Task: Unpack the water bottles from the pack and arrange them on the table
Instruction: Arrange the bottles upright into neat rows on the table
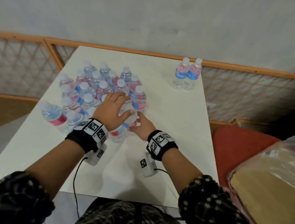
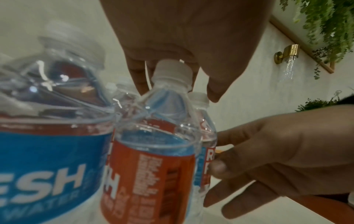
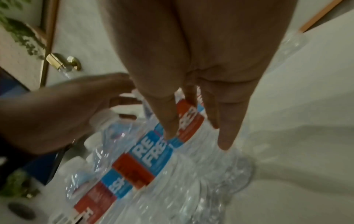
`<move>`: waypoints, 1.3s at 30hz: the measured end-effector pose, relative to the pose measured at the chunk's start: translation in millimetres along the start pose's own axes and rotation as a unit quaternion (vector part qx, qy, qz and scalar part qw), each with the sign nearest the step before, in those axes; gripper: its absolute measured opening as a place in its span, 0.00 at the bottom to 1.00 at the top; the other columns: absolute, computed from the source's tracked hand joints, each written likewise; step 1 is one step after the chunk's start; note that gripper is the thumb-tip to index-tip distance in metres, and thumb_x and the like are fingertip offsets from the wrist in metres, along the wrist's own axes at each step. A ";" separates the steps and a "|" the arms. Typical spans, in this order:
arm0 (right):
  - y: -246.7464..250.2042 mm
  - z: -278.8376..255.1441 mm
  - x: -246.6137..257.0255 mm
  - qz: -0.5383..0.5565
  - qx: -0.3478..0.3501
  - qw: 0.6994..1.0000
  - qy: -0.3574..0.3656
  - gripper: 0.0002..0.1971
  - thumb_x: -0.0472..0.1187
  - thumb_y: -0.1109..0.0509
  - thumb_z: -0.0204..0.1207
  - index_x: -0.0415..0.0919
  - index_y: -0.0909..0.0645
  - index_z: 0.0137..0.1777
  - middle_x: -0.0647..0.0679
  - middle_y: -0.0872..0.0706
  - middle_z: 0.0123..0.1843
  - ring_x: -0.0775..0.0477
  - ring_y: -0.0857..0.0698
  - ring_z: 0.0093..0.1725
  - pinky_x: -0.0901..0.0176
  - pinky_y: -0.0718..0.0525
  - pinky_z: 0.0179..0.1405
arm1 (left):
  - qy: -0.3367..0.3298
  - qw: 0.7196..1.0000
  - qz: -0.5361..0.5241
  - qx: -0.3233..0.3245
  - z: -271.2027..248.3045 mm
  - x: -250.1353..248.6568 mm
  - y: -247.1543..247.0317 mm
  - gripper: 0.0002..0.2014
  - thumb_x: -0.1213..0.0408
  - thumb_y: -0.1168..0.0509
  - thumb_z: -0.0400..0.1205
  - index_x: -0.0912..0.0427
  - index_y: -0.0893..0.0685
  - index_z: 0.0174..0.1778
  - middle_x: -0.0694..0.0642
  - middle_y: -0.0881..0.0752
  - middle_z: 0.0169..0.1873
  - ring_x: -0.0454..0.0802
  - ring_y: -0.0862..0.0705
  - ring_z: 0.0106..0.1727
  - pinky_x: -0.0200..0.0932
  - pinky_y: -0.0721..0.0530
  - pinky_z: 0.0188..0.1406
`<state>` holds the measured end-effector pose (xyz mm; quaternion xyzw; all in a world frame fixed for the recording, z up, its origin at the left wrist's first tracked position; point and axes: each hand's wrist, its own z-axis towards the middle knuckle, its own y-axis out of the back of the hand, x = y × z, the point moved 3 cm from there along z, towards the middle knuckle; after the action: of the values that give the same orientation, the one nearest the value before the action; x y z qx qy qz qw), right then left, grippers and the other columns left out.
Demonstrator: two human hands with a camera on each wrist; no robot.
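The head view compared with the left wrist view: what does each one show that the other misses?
Only the head view shows the whole white table, the pair of bottles standing apart at its far right corner, and a red seat with a plastic bag.

Only the left wrist view shows a wall lamp, hanging plants and the label print up close.

Both show the left hand over a bottle cap, the right hand at the side, and the cluster of bottles.

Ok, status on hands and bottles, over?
Left hand over one bottle's cap. Right hand fingers on its label. Two bottles placed far right. Cluster crowds it.
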<state>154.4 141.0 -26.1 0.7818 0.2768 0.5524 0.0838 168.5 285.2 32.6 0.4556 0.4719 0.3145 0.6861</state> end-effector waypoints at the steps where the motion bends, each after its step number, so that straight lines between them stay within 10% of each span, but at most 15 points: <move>1: -4.5 2.5 6.7 -0.013 -0.006 1.000 0.014 0.33 0.41 0.27 0.75 0.46 0.37 0.78 0.40 0.20 0.68 0.40 0.20 0.66 0.58 0.25 0.59 | 0.002 1.000 -0.002 0.003 -1.9 1.1 0.9 0.34 0.39 0.48 0.76 0.60 0.23 0.69 0.61 0.25 0.70 0.63 0.30 0.71 0.55 0.31 0.71; 8: -12.3 20.5 1.0 0.033 -0.039 0.999 -0.016 0.44 0.43 0.17 0.62 0.45 0.41 0.73 0.41 0.24 0.67 0.42 0.22 0.64 0.57 0.24 0.60 | 0.007 1.000 0.006 0.023 -10.3 4.1 -6.2 0.27 0.51 0.39 0.78 0.58 0.26 0.72 0.61 0.33 0.78 0.65 0.33 0.76 0.61 0.23 0.66; 14: 27.8 30.6 5.5 0.120 -0.053 0.990 -0.047 0.60 0.24 0.24 0.66 0.49 0.66 0.83 0.40 0.42 0.81 0.39 0.33 0.77 0.52 0.25 0.65 | -0.003 0.998 0.055 0.041 -9.0 7.2 -12.1 0.27 0.57 0.33 0.78 0.56 0.28 0.74 0.59 0.37 0.80 0.63 0.38 0.79 0.62 0.22 0.66; 22: 34.8 34.6 24.5 0.082 -0.128 0.988 0.007 0.37 0.34 0.23 0.69 0.40 0.36 0.75 0.42 0.24 0.70 0.42 0.23 0.69 0.57 0.26 0.64 | 0.028 0.997 0.071 0.027 0.5 0.4 -4.4 0.28 0.56 0.33 0.77 0.57 0.28 0.73 0.60 0.33 0.77 0.64 0.33 0.75 0.62 0.21 0.63; 26: 38.1 46.6 43.3 0.019 -0.124 0.986 0.110 0.33 0.49 0.25 0.65 0.57 0.30 0.71 0.51 0.19 0.67 0.45 0.19 0.66 0.43 0.21 0.67 | 0.068 0.994 0.070 0.055 4.5 -7.5 -4.6 0.27 0.55 0.37 0.80 0.54 0.33 0.75 0.57 0.42 0.80 0.63 0.31 0.74 0.59 0.19 0.58; 31: 52.4 35.8 45.3 -0.006 -0.141 0.984 0.112 0.20 0.36 0.36 0.81 0.45 0.28 0.73 0.44 0.18 0.67 0.44 0.21 0.67 0.57 0.23 0.66 | 0.093 0.983 0.150 0.049 12.6 -30.0 -0.8 0.27 0.52 0.41 0.81 0.52 0.35 0.77 0.57 0.42 0.81 0.60 0.42 0.80 0.60 0.34 0.72; 39: 83.0 5.9 17.3 -0.089 -0.135 0.978 0.129 0.18 0.36 0.39 0.82 0.43 0.28 0.71 0.39 0.16 0.58 0.40 0.17 0.56 0.64 0.26 0.49 | 0.181 0.977 0.053 0.103 41.0 -14.8 10.6 0.26 0.65 0.38 0.82 0.54 0.35 0.77 0.60 0.33 0.75 0.64 0.25 0.69 0.59 0.21 0.63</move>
<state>192.1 82.0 22.1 0.6577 0.2768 0.6712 0.2007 201.5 263.1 53.4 0.4836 0.5936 0.3773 0.5210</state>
